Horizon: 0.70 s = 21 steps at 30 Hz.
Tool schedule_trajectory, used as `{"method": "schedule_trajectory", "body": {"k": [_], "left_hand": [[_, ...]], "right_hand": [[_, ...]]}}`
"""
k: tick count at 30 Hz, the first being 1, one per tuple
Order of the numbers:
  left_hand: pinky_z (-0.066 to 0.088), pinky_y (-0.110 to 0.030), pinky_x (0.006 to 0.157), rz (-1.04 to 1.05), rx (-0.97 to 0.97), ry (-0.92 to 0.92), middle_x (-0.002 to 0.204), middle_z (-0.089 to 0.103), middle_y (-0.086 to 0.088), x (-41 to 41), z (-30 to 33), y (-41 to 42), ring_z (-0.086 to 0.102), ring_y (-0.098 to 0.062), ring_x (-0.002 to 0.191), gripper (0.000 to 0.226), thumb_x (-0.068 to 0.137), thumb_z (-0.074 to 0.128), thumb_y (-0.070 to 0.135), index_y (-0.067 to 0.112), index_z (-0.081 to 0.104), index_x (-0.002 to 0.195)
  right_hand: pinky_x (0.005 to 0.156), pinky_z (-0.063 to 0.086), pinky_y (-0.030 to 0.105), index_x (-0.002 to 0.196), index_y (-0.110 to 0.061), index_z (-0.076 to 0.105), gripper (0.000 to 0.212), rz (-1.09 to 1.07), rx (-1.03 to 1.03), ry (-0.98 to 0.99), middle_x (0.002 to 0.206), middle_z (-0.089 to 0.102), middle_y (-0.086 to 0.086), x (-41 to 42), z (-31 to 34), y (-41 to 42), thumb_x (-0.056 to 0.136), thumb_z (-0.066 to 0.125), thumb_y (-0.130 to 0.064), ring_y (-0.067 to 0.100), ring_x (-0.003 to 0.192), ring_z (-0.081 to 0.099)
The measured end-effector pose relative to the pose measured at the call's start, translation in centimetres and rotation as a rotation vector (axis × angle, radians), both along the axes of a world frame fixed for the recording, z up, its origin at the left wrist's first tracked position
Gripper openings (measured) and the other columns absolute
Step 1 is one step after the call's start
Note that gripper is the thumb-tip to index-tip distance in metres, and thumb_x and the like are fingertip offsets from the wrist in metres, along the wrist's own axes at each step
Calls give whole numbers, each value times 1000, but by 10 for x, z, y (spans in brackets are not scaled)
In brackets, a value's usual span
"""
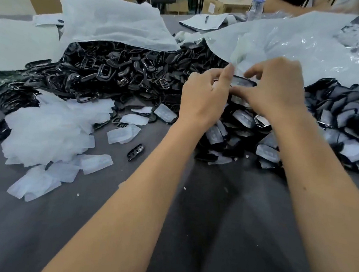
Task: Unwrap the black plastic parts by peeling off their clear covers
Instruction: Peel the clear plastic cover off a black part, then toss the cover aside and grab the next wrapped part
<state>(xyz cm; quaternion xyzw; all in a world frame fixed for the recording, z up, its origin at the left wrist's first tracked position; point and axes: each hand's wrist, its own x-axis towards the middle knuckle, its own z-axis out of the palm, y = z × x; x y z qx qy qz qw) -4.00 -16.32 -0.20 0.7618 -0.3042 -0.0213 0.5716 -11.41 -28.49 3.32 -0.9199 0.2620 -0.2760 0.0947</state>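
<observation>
Right now we have one black plastic part point(245, 82) held up between both hands, just above the near edge of the wrapped pile point(339, 128) on the right. Our right hand point(274, 88) curls round the part from the right side, fingers and thumb closed on its rim, which keeps it steady so the film has something to pull against. Our left hand point(202, 98) pinches a strip of the clear cover point(238, 53) between thumb and forefinger and draws it up and away toward the far side; the film stands upright above the part, so we judge the peel is about halfway, with some cover on the part's face.

The layout makes sense for the job. Wrapped parts lie within easy reach on the right, each with a pale film on it. Bare parts are heaped in the unwrapped pile point(118, 72) on the far left, spilling from under a white bag point(110, 22). Peeled covers point(49, 126) gather on the near left of the dark table point(218, 239), close enough that the left hand can drop a film without reaching far. A single loose black piece point(136, 152) lies on the table between the covers and our forearms.

Many parts look wrapped yet, so we judge the task far from finished.
</observation>
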Motion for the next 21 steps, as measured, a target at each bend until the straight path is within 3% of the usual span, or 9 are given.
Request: {"method": "schedule_trajectory", "body": {"k": [1, 4, 7, 9, 11, 13, 15, 18, 21], "left_hand": [[48, -45, 89, -1, 20, -10, 95, 66, -24, 0, -3, 0, 59, -38, 96, 52, 108, 45, 51, 6, 58, 86], [38, -20, 64, 7, 21, -66, 69, 52, 7, 3, -10, 12, 51, -2, 66, 42, 108, 49, 45, 31, 49, 68], [33, -14, 56, 39, 42, -121, 58, 44, 15, 10, -14, 34, 48, 5, 57, 46, 109, 51, 38, 36, 42, 63], [32, -15, 57, 92, 78, -179, 59, 48, 14, 20, -16, 55, 49, 3, 58, 44, 108, 53, 35, 33, 46, 65], [37, -15, 65, 160, 145, -218, 71, 61, 11, 33, -20, 80, 55, 0, 70, 30, 105, 58, 30, 24, 64, 76], [46, -30, 82, 267, 240, -256, 90, 72, -1, 47, -25, 109, 63, -16, 89, 17, 100, 63, 24, 14, 76, 94], [45, -38, 94, 384, 358, -280, 102, 73, -7, 57, -32, 139, 62, -26, 102, 16, 95, 63, 19, 14, 77, 102], [40, -36, 99, 488, 482, -260, 114, 67, -15, 66, -42, 170, 58, -34, 112, 28, 90, 58, 10, 13, 77, 111], [35, -29, 98, 490, 495, -246, 116, 64, -14, 66, -46, 172, 54, -34, 117, 32, 88, 55, 6, 14, 75, 111]], "right_hand": [[110, 40, 41, 116, -15, 77, 61, -13, 24, 12, 112, 74, 8, 0, 2, -2, 75, 85, -61, 31, 113, 63], [106, 47, 38, 116, -16, 76, 54, -15, 72, -17, 114, 74, 6, 4, 5, 3, 76, 89, -51, 29, 114, 65], [92, 51, 29, 109, -18, 79, 32, 27, 61, -95, 103, 76, 3, 16, 0, 25, 85, 84, -39, 23, 103, 68], [89, 55, 32, 102, -18, 80, 20, 85, 56, -147, 95, 77, 1, 28, -7, 50, 88, 79, -33, 21, 95, 70], [88, 57, 35, 94, -19, 81, 13, 172, 57, -160, 90, 77, 0, 43, -15, 75, 88, 77, -30, 19, 89, 70], [88, 55, 32, 93, -20, 81, 12, 272, 60, -94, 90, 77, -1, 62, -26, 99, 88, 75, -29, 20, 90, 69], [91, 53, 33, 101, -19, 80, 14, 335, 51, 26, 99, 76, 2, 81, -39, 116, 91, 74, -26, 23, 100, 66], [98, 51, 40, 123, -16, 71, 29, 353, -33, 161, 120, 68, 9, 110, -57, 135, 95, 66, -10, 31, 122, 51], [98, 52, 43, 135, -15, 62, 37, 314, -86, 239, 128, 61, 12, 132, -68, 141, 99, 61, -7, 33, 130, 44]]}}
